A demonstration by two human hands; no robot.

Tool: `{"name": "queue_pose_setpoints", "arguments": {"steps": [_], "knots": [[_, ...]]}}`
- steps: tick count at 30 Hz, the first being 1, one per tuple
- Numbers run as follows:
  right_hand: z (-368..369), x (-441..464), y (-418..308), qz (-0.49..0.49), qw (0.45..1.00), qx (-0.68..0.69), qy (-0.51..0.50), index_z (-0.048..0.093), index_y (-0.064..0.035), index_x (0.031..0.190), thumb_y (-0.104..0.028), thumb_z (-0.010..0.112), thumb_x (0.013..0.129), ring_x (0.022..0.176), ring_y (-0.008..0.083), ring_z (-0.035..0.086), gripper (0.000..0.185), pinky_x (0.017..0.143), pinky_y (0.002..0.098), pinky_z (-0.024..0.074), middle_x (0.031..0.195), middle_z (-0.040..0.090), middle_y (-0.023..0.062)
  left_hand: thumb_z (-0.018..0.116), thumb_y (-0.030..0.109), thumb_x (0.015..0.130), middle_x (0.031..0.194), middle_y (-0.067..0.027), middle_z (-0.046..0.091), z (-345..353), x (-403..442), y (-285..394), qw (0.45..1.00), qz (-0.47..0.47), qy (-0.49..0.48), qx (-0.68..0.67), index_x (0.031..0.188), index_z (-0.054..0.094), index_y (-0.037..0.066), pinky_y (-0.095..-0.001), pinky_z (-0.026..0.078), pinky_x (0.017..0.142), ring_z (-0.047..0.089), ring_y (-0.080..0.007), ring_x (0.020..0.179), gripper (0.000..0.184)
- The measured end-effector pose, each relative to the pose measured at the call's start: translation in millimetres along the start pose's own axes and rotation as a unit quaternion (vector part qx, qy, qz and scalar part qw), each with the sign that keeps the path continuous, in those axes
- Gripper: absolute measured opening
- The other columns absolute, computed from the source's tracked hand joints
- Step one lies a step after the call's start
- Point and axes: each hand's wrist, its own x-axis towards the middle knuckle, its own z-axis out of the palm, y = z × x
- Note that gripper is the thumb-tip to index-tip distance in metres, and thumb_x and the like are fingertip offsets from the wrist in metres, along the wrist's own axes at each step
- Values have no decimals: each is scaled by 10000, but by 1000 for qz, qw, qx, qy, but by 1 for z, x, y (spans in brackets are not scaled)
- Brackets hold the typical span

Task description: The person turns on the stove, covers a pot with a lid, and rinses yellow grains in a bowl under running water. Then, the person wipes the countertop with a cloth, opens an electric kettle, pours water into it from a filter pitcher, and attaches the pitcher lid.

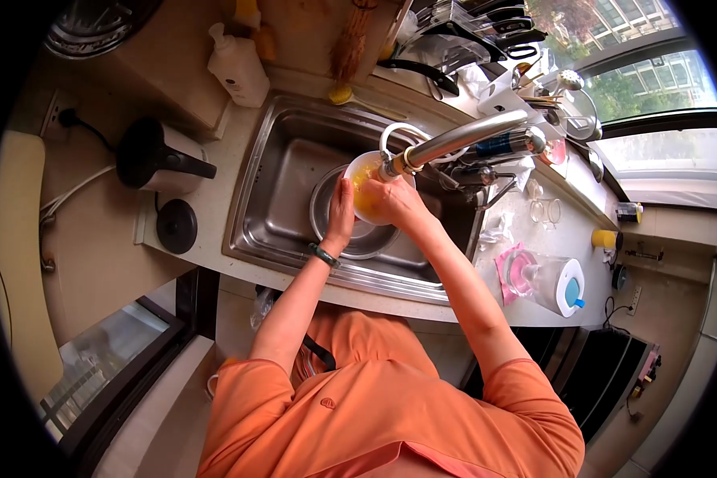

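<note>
A white bowl with something yellow inside is held tilted over the sink, under the end of the faucet. My left hand grips the bowl's left side, thumb and fingers along its wall. At the bowl's right side, my right hand has its fingers curled in over the yellow contents; what they hold, if anything, is hidden. Below the bowl a round metal basin rests in the steel sink.
On the left of the counter stand a kettle and its round black base. A white pump bottle is behind the sink. To the right are a clear pitcher, a pink cloth and a crowded utensil holder.
</note>
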Motion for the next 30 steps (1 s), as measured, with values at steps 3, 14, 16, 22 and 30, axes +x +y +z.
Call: {"name": "queue_pose_setpoints", "arguments": {"steps": [3,14,16,22,30], "knots": [[9,-9,7,3,999,-31,30,620,-83,930,-49,589,770,857,376,604,167,741,415,506,903,607,198,317,426,1021,1253,-99,508,-2,-2,3,1000,-5,5,4,1336,419,28,-283,359,981,467,-173,1131,518],[26,6,-19,50,999,-1,-1,615,-43,874,-79,609,772,875,387,608,108,719,431,522,928,578,193,335,576,965,1302,-71,455,-10,0,-13,999,-13,-33,-1,1378,377,71,-296,503,829,439,-174,1188,653],[29,5,-10,59,998,-1,9,615,-48,877,-100,630,763,883,383,605,126,718,440,522,950,569,190,335,581,963,1268,-75,481,-8,-3,-6,1000,-15,-4,7,1343,408,58,-281,496,824,465,-163,1156,650],[15,12,-33,103,993,4,-50,609,-48,883,-69,621,768,924,393,600,118,726,431,529,1036,540,193,315,412,1024,1274,-95,495,-11,-5,-8,998,-18,-38,-53,1339,420,37,-292,354,994,449,-171,1155,501],[15,11,-34,92,995,11,-48,627,-60,934,-101,630,779,945,362,591,160,790,421,519,1005,536,182,319,505,994,1268,-92,481,-13,-12,-3,999,-32,-15,-34,1332,417,46,-277,413,918,461,-167,1140,579]]}}
